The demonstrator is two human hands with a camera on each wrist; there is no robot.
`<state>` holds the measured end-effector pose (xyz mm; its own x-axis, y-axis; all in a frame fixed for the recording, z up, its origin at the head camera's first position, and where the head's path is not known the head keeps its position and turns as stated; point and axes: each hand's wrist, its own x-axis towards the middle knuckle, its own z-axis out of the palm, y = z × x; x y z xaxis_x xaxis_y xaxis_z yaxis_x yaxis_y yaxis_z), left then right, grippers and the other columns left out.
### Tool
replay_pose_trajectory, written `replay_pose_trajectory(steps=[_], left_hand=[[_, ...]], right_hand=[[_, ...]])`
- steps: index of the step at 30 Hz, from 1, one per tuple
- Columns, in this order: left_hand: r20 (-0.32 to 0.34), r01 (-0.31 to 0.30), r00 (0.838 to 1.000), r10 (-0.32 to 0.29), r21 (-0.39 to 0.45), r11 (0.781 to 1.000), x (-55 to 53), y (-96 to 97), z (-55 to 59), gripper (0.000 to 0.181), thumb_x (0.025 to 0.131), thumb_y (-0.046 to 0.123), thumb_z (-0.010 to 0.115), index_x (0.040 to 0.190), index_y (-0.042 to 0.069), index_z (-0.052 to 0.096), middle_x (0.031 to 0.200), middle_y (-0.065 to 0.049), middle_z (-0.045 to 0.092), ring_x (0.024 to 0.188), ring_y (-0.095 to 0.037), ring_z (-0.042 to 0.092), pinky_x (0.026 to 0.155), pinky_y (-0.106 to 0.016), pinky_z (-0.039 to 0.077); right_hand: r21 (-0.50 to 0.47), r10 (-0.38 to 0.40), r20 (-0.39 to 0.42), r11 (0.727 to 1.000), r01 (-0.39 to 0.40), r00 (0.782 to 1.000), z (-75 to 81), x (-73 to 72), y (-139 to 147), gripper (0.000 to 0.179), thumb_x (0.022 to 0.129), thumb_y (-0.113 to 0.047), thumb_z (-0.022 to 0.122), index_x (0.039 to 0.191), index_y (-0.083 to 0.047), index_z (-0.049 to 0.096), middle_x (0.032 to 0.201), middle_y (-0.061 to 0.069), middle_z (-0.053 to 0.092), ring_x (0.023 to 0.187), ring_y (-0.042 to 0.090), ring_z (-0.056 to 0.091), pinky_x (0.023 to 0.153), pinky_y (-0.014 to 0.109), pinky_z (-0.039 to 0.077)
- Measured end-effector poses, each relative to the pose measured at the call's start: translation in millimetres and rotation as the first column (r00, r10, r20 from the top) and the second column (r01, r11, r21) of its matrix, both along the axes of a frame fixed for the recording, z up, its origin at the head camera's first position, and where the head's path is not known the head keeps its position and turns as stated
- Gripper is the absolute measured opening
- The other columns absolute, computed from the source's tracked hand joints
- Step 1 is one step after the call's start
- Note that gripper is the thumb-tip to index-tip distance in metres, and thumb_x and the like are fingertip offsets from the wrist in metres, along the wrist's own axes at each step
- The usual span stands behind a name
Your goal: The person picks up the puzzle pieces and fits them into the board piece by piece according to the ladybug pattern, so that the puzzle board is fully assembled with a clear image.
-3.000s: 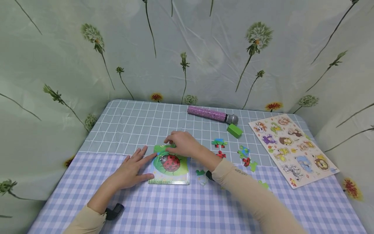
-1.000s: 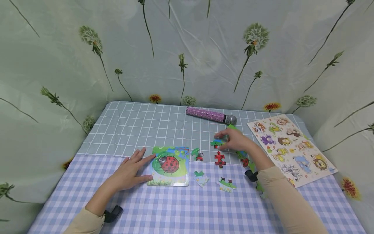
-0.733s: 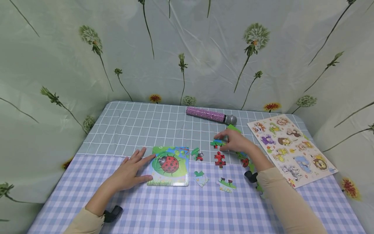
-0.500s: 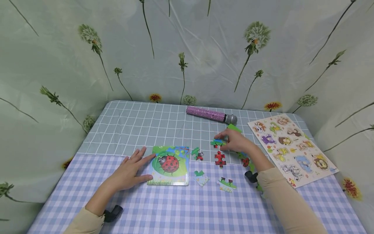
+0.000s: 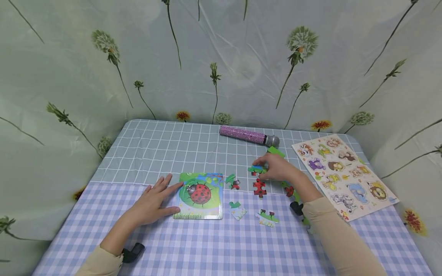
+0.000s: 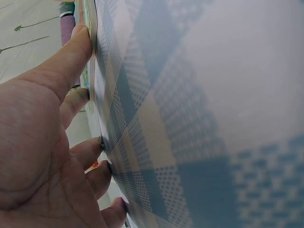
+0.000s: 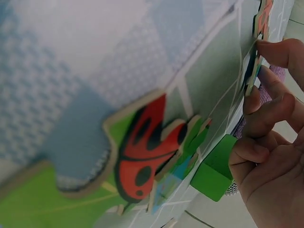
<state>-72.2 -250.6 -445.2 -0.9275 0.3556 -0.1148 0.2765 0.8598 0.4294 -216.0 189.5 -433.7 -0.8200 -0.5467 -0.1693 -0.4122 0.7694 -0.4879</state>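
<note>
The right hand (image 5: 278,168) pinches a piece (image 5: 254,169), likely light, stiff and best held by opposite edges, on the surface (image 5: 193,245) right of the board (image 5: 203,210), while the left hand (image 5: 152,204) rests outstretched fingers against the board's left edge.

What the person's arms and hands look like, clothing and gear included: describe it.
The left hand and right hand are bare, with no gloves. Plain beige sleeves cover part of each forearm: the left sleeve and right sleeve both stop short of the wrist. A small black wrist camera sits on each arm, left and right.
</note>
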Motion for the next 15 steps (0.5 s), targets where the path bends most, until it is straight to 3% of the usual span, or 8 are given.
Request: replay_pose_trajectory(steps=[4,15], left_hand=[[-0.003,0.002,1.000,-0.002,0.003,1.000,0.4,-0.6,-0.4,0.079,0.095,0.051,0.079,0.163,0.024,0.049,0.175,-0.025,0.028,0.160,-0.056,0.026,0.119,-0.083,0.025],[-0.005,-0.001,1.000,0.001,-0.001,1.000,0.6,0.1,0.3,0.080,0.095,0.050,0.080,0.163,0.024,0.049,0.175,-0.025,0.029,0.160,-0.056,0.025,0.118,-0.084,0.025]], right_hand=[[0.001,0.000,-0.002,1.000,0.000,1.000,1.6,0.2,-1.0,0.044,0.085,-0.017,0.087,0.127,-0.007,0.078,0.118,0.010,0.079,0.104,0.022,0.068,0.096,0.047,0.059],[-0.049,-0.008,-0.036,0.999,0.006,0.999,5.0,2.7,-9.1,0.043,0.087,-0.023,0.087,0.127,-0.010,0.079,0.114,0.007,0.079,0.084,0.014,0.058,0.074,0.029,0.050]])
